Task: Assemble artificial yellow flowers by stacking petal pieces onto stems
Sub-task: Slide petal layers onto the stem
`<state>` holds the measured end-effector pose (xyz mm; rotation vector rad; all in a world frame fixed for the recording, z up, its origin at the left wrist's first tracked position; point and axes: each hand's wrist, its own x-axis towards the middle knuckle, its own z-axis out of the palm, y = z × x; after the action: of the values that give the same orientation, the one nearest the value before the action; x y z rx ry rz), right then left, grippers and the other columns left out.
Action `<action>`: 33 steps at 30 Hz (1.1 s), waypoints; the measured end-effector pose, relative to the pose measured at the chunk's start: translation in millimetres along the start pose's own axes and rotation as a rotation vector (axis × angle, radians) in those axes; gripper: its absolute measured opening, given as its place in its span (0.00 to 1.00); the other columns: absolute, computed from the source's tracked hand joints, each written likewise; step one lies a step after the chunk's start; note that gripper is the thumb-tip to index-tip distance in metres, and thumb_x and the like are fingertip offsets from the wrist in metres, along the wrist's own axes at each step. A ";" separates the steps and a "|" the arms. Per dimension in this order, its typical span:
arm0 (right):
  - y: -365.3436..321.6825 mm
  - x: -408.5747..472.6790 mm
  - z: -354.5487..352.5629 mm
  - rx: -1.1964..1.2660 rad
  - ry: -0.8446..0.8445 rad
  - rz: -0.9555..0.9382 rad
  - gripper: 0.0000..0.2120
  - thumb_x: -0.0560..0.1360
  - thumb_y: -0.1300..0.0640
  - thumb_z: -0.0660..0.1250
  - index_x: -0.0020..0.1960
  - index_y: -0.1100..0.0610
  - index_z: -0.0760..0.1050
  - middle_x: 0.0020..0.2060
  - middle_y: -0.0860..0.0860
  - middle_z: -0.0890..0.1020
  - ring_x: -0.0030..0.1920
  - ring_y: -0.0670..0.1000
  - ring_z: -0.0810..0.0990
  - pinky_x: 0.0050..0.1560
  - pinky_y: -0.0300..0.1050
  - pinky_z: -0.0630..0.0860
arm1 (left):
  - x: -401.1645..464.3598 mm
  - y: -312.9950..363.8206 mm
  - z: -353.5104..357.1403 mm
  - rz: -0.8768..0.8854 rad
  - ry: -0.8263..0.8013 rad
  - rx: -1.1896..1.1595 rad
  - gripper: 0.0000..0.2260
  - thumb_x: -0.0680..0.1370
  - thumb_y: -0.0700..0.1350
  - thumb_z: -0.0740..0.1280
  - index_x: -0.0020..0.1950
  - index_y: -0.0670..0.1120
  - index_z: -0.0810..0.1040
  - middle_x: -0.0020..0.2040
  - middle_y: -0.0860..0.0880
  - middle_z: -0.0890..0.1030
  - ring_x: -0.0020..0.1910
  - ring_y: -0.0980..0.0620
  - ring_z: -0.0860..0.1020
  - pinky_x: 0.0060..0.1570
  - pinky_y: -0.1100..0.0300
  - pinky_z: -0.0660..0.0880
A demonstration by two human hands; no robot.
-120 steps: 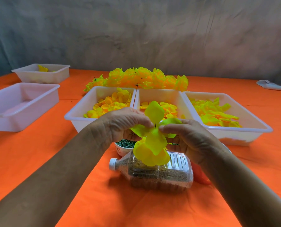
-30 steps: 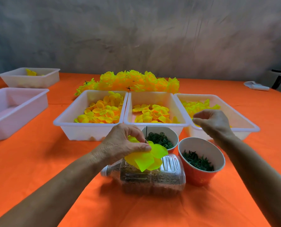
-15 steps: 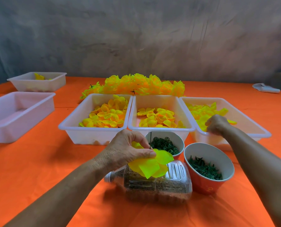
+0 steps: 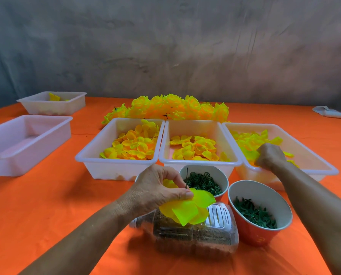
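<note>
A: Nearest the camera, plastic bottle (image 4: 193, 233) lies on its side on the orange tablecloth (image 4: 46, 205), filled with grainy stuff. Just above it the left hand (image 4: 155, 192) pinches the half-built flower (image 4: 187, 208), thumb pressing the petals around the thin dark stem (image 4: 186, 178) poking up.

B: Right hand?

A: Right hand (image 4: 269, 155) is curled down in the right tray (image 4: 312, 167), among the lime-yellow petal pieces (image 4: 251, 141). Looks clenched on some, but whether it actually has one I cannot tell.

B: Risks?

A: Judgement only: it could grab several petals at once since they lie heaped. Also stacked petals may slide off the stem if the left pinch loosens. On the way back the forearm passes over the red cup (image 4: 260, 213) of green bits; could knock it.

B: Other stuff?

A: White cup (image 4: 204, 180) of green rings sits just behind the flower, close to the stem tip. Beyond: left tray (image 4: 98, 155) and middle tray (image 4: 197, 160) with orange-yellow petals, touching side by side. Finished flowers (image 4: 171, 108) piled behind. Two more tubs (image 4: 26, 139) far left, one with a few petals.
</note>
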<state>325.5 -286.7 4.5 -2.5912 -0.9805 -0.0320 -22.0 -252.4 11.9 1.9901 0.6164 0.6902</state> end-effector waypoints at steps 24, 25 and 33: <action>-22.7 -75.0 -83.0 1.302 0.024 -0.235 0.07 0.72 0.68 0.68 0.46 0.57 0.79 0.30 0.43 0.84 0.32 0.40 0.82 0.36 0.35 0.80 | -1.5 -2.9 -1.3 0.025 -0.005 -0.013 0.14 0.58 0.60 0.76 0.34 0.52 0.83 0.41 0.46 0.83 0.45 0.42 0.80 0.49 0.40 0.77; -24.2 -75.8 -83.6 1.303 0.019 -0.202 0.07 0.72 0.68 0.69 0.46 0.58 0.79 0.29 0.43 0.83 0.31 0.40 0.81 0.36 0.34 0.80 | -1.2 -2.6 -1.2 0.023 -0.009 -0.012 0.14 0.58 0.61 0.76 0.34 0.52 0.83 0.41 0.46 0.83 0.45 0.42 0.81 0.48 0.40 0.77; -32.2 -88.9 -83.4 1.337 -0.202 -0.085 0.05 0.73 0.64 0.68 0.44 0.54 0.77 0.31 0.46 0.83 0.31 0.45 0.82 0.43 0.45 0.75 | -3.4 2.2 -2.3 0.005 -0.016 0.003 0.11 0.61 0.57 0.78 0.35 0.52 0.84 0.42 0.49 0.83 0.46 0.45 0.81 0.48 0.43 0.78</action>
<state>246.3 -349.9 79.7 -1.3240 -0.7446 0.6402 -25.7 -254.2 14.1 1.9983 0.6036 0.6760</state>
